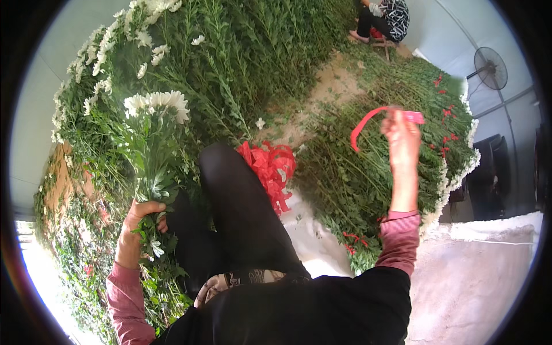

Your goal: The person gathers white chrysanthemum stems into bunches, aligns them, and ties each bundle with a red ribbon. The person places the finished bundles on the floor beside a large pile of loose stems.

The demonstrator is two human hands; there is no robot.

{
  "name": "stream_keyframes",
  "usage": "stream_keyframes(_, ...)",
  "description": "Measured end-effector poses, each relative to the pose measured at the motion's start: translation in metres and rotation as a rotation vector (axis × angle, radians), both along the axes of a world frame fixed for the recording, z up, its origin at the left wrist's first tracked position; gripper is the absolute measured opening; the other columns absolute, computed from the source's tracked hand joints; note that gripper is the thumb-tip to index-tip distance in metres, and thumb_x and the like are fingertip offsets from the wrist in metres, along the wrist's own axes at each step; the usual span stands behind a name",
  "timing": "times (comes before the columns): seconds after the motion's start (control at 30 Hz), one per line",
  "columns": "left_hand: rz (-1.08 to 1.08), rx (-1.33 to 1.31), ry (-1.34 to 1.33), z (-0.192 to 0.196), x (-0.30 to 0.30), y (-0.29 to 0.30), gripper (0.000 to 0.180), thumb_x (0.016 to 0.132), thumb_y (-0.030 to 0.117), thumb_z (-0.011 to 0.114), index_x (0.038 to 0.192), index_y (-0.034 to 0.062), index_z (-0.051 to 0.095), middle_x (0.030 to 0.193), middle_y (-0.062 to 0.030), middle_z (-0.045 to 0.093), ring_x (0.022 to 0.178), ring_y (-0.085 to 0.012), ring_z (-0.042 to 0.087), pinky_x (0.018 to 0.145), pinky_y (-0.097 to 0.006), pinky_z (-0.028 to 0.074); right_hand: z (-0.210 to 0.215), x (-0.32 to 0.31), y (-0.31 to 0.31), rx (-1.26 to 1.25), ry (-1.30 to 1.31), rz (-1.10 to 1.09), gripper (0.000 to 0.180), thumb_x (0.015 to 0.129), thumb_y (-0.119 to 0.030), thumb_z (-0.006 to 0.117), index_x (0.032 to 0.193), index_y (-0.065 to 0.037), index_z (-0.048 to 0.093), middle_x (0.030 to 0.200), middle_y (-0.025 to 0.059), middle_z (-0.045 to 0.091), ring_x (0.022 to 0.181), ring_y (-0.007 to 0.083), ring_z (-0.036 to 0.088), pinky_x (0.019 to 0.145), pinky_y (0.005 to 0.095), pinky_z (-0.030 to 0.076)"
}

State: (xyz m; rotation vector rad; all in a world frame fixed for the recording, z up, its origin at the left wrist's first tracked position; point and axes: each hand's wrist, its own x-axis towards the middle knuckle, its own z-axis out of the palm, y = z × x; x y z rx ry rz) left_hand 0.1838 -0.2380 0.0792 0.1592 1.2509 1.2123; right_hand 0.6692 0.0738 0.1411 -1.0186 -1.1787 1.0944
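My left hand (145,217) is wrapped round the stems of an upright bunch of white chrysanthemums (156,106), the white heads level at the top and the green leaves below. Out to the right, my right hand (401,133) is raised and closed on a red plastic strip (363,127). One end of the strip curls to the left of the fingers, and a short piece sticks out to the right. Motion smears the right fingers somewhat. Beside my bent knee lies a loose heap of red strips (270,169).
A large bank of long-stemmed chrysanthemums (241,57) rises ahead and left. On the right lie cut stems in bundles (345,172), several with red ties (445,115). Another person (394,22) sits on a stool (384,45) at the far right, near a fan (490,68).
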Motion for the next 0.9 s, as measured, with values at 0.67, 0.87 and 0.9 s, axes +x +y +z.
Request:
stream_keyframes(0.67, -0.340, 0.454, 0.368, 0.172, 0.025, 0.052, 0.041, 0.086, 0.034, 0.068, 0.108, 0.0003, 0.067, 0.075, -0.0157, 0.069, 0.059, -0.0162, 0.063, 0.052, -0.025, 0.049, 0.004, -0.290, -0.116, -0.110, 0.496, 1.247, 0.035, 0.106, -0.029, 0.048, 0.095, 0.001, 0.063, 0.089, 0.0106, 0.069, 0.070, 0.0213, 0.067, 0.064, 0.0329, 0.053)
stream_keyframes(0.87, -0.599, 0.221, 0.206, 0.148, 0.003, 0.073, 0.046, 0.095, 0.040, 0.062, 0.100, -0.0053, 0.069, 0.081, -0.0156, 0.071, 0.058, -0.0200, 0.066, 0.054, -0.030, 0.053, 0.025, -0.255, -0.113, 0.145, 0.187, 1.136, 0.037, 0.104, -0.031, 0.051, 0.091, 0.001, 0.063, 0.084, 0.0105, 0.067, 0.072, 0.0218, 0.068, 0.068, 0.0357, 0.056)
stream_keyframes(0.9, -0.612, 0.176, 0.195, 0.137, 0.002, 0.079, 0.048, 0.094, 0.039, 0.065, 0.096, -0.0083, 0.069, 0.080, -0.0173, 0.071, 0.059, -0.0212, 0.068, 0.055, -0.030, 0.055, 0.021, -0.244, -0.111, 0.236, 0.123, 1.044, 0.038, 0.104, -0.031, 0.051, 0.089, 0.002, 0.063, 0.081, 0.0097, 0.065, 0.072, 0.0213, 0.067, 0.067, 0.0338, 0.056)
